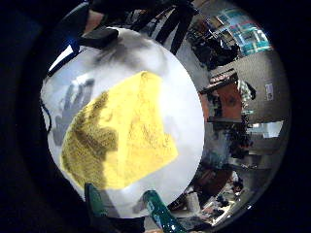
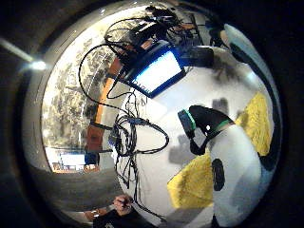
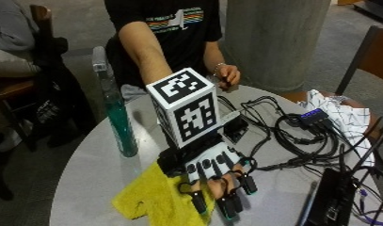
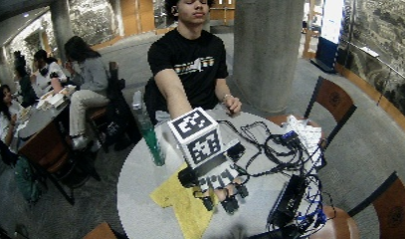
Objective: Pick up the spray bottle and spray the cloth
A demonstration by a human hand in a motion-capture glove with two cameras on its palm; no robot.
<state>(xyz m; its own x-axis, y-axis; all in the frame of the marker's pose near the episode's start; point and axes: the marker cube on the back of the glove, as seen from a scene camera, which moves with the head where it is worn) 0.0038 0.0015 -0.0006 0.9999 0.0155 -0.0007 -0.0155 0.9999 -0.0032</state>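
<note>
In the outside view, a yellow cloth [image 3: 155, 197] lies crumpled on the round grey table [image 3: 97, 169] near its front edge. My gloved right hand [image 3: 211, 175] hovers over the cloth's right part, fingers straight and spread, holding nothing. The spray bottle [image 3: 119, 120], tall and clear with teal liquid, stands upright on the table to the left of the hand, apart from it. The little finger side palm view looks down on the cloth [image 1: 121, 136] with the hand's shadow across it, and the bottle [image 1: 161, 212] stands beside the cloth. The wide outside view shows the hand [image 4: 216, 180], cloth [image 4: 185, 199] and bottle [image 4: 151, 137] the same way.
Tangled black cables [image 3: 291, 136] and a small black box [image 3: 236, 128] cover the table right of the hand. A laptop [image 3: 332, 200] stands at the front right. The person's bare left hand [image 3: 227, 75] rests at the far edge. Chairs ring the table.
</note>
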